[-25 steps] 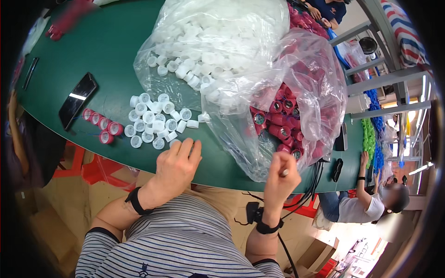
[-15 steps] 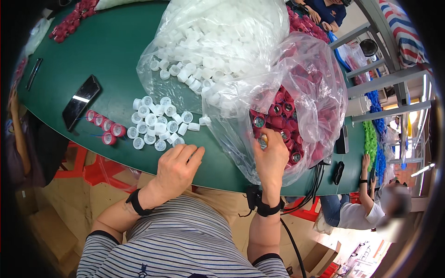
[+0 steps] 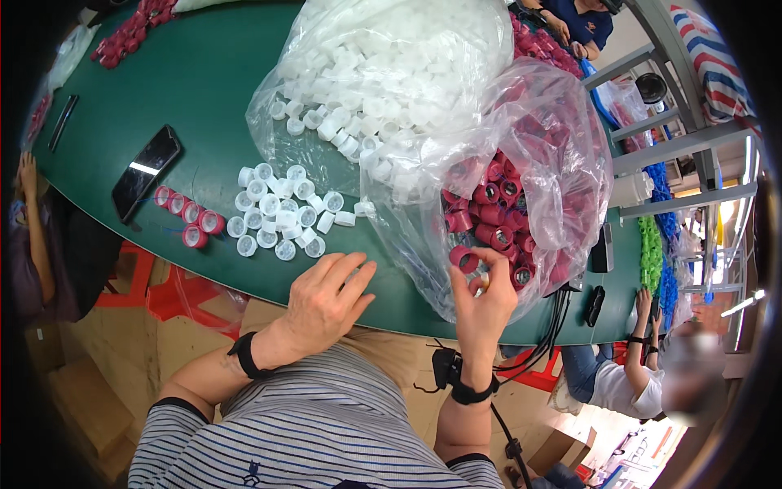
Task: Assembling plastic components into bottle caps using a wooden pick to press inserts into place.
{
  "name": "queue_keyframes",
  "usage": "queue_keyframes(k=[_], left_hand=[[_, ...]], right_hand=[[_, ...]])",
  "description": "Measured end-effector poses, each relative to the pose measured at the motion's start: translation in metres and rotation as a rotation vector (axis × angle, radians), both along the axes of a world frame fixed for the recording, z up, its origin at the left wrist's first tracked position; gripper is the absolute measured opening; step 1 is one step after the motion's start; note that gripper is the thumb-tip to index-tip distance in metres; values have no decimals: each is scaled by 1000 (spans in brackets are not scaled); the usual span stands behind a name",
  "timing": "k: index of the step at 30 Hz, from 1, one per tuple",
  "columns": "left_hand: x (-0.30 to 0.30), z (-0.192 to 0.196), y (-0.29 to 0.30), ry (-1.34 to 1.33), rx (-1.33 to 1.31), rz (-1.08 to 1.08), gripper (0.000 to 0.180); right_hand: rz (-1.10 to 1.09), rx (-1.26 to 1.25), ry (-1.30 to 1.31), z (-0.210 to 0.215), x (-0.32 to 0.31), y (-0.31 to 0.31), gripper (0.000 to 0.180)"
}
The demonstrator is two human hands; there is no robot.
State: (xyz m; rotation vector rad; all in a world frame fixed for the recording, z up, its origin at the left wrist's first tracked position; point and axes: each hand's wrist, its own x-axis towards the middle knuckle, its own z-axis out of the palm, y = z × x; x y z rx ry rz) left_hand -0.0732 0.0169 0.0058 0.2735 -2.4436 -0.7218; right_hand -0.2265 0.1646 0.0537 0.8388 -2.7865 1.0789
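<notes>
The right hand (image 3: 481, 293) has gone up into the clear bag (image 3: 521, 187) and now pinches a red cap (image 3: 464, 259); the left hand (image 3: 330, 297) stays flat and open on the green tabletop (image 3: 204, 98), white caps (image 3: 281, 220) at its 11 o'clock.

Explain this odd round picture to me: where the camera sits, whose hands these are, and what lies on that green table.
The camera is worn on a person's head and looks down, so the wide lens bends the edges. No machine here: both hands are the wearer's own. The left hand rests flat and empty on the edge of the green table. The right hand is at the clear bag of red caps and pinches one red cap in its fingertips. Behind it lies a bigger clear bag of white caps. Loose white caps sit in a cluster on the table, with a short row of red-and-white caps and a dark phone to their left. Other people work nearby.
</notes>
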Motion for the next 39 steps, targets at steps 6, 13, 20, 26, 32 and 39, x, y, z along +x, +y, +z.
queue_keyframes(k=[6,13,20,26,32,39], left_hand=[[-8,16,15,33,453,-75,42],[-22,10,18,10,462,-85,19],[-20,6,18,66,734,-30,6],[-17,7,15,62,884,-30,4],[-18,4,18,85,942,-43,5],[-13,0,17,88,1006,-15,5]], right_hand=[[246,-37,-31,-11,45,-1,37],[316,-21,86,-43,55,-10,37],[300,39,10,-41,56,-6,37],[216,-2,-117,-14,64,-9,48],[258,-208,-305,-32,64,-15,42],[229,-170,-255,-31,64,-16,23]])
